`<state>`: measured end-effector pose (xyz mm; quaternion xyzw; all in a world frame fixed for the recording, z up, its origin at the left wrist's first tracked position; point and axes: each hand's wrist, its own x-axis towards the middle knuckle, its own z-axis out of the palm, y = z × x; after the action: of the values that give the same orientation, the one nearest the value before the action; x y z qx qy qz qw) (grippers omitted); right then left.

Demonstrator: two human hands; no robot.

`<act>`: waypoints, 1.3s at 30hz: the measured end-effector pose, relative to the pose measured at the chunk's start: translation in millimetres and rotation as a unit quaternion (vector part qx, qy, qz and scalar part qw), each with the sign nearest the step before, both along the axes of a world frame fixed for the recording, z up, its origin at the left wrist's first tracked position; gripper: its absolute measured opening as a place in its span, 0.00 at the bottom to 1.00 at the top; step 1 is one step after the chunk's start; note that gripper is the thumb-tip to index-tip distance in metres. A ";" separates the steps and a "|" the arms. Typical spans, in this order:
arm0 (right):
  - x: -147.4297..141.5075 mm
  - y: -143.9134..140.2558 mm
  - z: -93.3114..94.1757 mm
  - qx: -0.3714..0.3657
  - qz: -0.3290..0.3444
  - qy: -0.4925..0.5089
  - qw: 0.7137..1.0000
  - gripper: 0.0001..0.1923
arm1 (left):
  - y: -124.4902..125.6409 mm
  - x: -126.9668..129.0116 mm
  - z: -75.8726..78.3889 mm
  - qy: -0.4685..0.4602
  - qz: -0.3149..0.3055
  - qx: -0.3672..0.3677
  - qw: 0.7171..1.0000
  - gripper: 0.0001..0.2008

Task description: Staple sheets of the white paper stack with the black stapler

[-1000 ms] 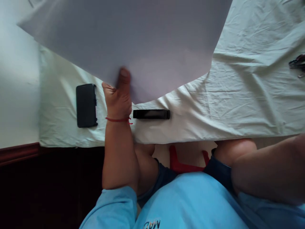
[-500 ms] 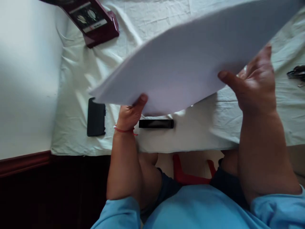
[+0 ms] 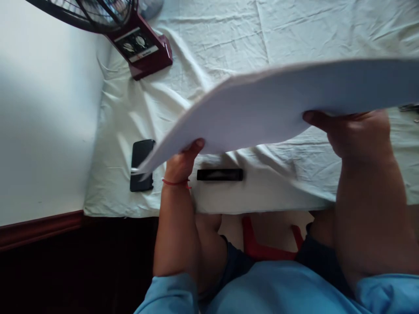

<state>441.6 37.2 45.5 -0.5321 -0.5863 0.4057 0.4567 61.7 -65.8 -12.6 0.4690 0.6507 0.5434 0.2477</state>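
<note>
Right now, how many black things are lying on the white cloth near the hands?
2. A black phone lies left of the left hand, partly under the big paper sheet. A black marker lies just right of that hand's wrist. The sheet could hide more.

Left hand [image 3: 181, 161], right hand [image 3: 356, 133] raised, pinching

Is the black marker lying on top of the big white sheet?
No, the black marker lies on the tablecloth, below the white sheet that both hands hold up.
</note>
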 end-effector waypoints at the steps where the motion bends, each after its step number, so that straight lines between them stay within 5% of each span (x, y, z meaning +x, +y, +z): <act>1: 1.3 -0.1 0.8 -0.016 0.004 -0.027 1.000 0.26 | 1.2 -1.3 -0.6 -0.001 -0.018 -0.018 1.000 0.28; 4: 1.7 0.3 2.3 -0.023 0.016 -0.068 0.997 0.20 | 5.3 -0.3 -1.4 -0.027 -0.038 -0.036 0.998 0.31; 8: -2.6 -0.1 1.4 0.005 0.034 0.032 0.999 0.15 | 7.2 9.7 4.1 -0.049 -0.026 0.017 0.998 0.33; 14: -3.4 0.4 -3.6 -0.130 0.105 -0.002 0.986 0.10 | 11.3 24.5 18.3 -0.036 -0.029 -0.007 0.999 0.30; 20: 2.5 4.1 1.2 -0.183 0.050 0.007 0.982 0.03 | 18.0 15.7 12.6 -0.032 -0.095 -0.047 0.994 0.25; 23: 11.1 7.0 3.6 -0.209 0.024 -0.003 0.978 0.06 | 15.4 9.8 9.8 -0.015 -0.078 -0.077 0.994 0.23; 28: 22.2 7.6 10.4 -0.261 -0.015 -0.047 0.964 0.06 | -9.3 17.5 29.1 0.060 -0.045 -0.059 0.995 0.25; 34: 31.1 3.9 10.5 -0.273 -0.006 0.001 0.962 0.08 | -37.3 30.3 63.2 0.102 -0.302 -0.066 0.946 0.24; 39: 36.3 4.5 8.1 -0.296 -0.061 -0.004 0.953 0.15 | -37.6 33.7 71.9 0.129 -0.302 -0.151 0.932 0.13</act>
<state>477.8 41.7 53.5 -0.6800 -0.4079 0.5301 0.3004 95.4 -103.4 59.3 0.6668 0.5788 0.2726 0.3822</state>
